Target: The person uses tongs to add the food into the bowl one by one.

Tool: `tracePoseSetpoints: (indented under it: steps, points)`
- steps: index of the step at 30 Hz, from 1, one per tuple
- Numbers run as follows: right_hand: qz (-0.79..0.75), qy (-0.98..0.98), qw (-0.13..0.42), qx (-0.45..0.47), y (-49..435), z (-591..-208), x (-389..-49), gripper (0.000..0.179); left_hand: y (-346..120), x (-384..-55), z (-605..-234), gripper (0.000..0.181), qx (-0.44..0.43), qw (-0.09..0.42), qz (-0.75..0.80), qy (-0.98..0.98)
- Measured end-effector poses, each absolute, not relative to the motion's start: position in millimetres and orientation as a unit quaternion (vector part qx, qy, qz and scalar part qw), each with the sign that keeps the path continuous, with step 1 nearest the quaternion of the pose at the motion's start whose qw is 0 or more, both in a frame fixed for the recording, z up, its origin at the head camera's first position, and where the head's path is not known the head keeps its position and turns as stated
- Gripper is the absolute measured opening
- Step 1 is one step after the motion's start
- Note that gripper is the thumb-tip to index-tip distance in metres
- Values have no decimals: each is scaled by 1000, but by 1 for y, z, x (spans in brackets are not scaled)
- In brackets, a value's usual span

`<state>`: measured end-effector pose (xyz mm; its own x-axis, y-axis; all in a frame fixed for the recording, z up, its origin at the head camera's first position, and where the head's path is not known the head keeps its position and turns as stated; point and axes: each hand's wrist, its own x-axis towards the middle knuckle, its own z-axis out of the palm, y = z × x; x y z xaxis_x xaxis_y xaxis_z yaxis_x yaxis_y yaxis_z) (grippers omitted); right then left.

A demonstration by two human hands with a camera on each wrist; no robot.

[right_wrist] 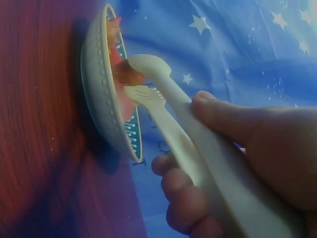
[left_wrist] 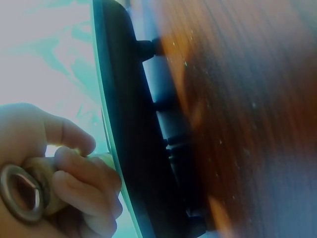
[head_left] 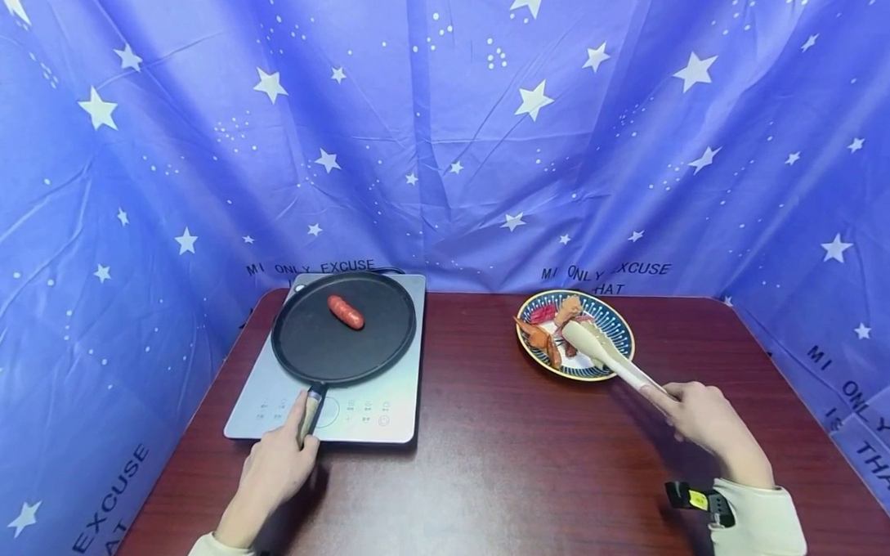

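Observation:
My left hand (head_left: pixel 280 460) grips the handle (head_left: pixel 310 416) of a flat black frying pan (head_left: pixel 339 352); in the left wrist view the fingers curl round this handle, which ends in a metal ring (left_wrist: pixel 22 193). One red sausage (head_left: pixel 346 312) lies in the pan. My right hand (head_left: pixel 708 422) holds cream-coloured tongs (head_left: pixel 604 349), thumb on one arm and fingers round the other. Their tips are over a patterned plate (head_left: pixel 623 327), and in the right wrist view a reddish-brown piece of food (right_wrist: pixel 130 74) sits between them. Other pieces of food (head_left: pixel 538 338) lie on the plate.
The pan rests on a silver induction cooker (head_left: pixel 400 391) at the left of the dark red wooden table (head_left: pixel 475 475). A blue curtain with stars (head_left: pixel 450 131) hangs behind and along both sides. A black strap (head_left: pixel 702 498) is on the right wrist.

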<state>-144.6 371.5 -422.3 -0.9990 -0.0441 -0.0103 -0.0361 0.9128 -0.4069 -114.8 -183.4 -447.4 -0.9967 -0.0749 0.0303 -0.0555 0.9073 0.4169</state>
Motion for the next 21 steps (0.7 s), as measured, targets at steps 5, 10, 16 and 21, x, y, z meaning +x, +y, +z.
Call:
tracePoseSetpoints:
  steps: [5,10,16,21]
  points:
    - [-140,989,-24,-30,358,-417,-143,45,-183,-115,-448,69,34,22,-213,-976]
    - [-110,993,-37,-21,345,-414,-140,46,-184,-115,-449,69,32,26,-213,-976]
    - [-119,992,-29,-9,342,-412,-138,47,-184,-115,-450,69,33,27,-210,-977]
    - [-122,993,1,2,342,-407,-137,47,-184,-116,-449,70,34,25,-209,-977]
